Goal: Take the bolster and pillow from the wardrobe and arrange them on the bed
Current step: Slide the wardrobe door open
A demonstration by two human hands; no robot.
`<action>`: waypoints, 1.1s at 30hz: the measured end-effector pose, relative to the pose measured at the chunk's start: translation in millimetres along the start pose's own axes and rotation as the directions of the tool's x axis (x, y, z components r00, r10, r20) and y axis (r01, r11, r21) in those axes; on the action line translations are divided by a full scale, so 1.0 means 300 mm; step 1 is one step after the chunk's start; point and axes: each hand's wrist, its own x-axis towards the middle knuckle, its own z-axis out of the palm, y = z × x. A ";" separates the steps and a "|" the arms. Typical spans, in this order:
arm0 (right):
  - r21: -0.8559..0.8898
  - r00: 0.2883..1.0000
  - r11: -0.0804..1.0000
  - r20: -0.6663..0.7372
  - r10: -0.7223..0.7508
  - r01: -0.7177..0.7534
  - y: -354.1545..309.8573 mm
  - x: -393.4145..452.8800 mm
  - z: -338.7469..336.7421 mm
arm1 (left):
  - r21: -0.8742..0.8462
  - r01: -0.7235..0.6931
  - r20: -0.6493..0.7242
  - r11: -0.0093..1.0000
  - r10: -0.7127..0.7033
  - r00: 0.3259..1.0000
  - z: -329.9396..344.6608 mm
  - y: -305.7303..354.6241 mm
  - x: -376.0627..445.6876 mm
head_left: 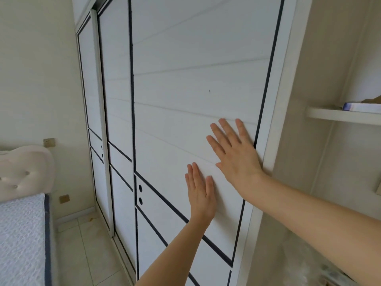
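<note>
Both hands, left and right, lie flat and empty on the closed wardrobe door, at 5 o'clock. Bolster and pillow unseen. Palms may slip without sliding it.

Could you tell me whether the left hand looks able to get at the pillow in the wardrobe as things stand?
Probably not: the wardrobe door looks shut, both the left hand and right hand lie flat on it, and no pillow is visible.

Closed door blocks my reach into wardrobe; shelf juts at right; floor beside bed open.
</note>
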 end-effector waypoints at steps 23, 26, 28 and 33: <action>-0.073 1.000 0.997 0.014 -0.007 0.008 -0.224 0.348 0.003 | 0.019 -0.018 -0.174 1.000 0.021 0.985 -0.071 -0.215 0.320; -0.084 1.000 0.997 0.031 0.001 0.002 -0.284 0.430 -0.004 | 0.011 -0.029 -0.160 1.000 0.030 0.987 -0.120 -0.258 0.385; -0.094 1.000 0.996 0.022 -0.002 0.004 -0.316 0.482 -0.001 | 0.007 -0.026 -0.147 1.000 0.027 0.989 -0.150 -0.288 0.431; -0.080 0.999 0.997 -0.027 -0.023 0.020 -0.392 0.621 0.010 | -0.020 -0.023 -0.132 1.000 0.020 0.991 -0.231 -0.368 0.561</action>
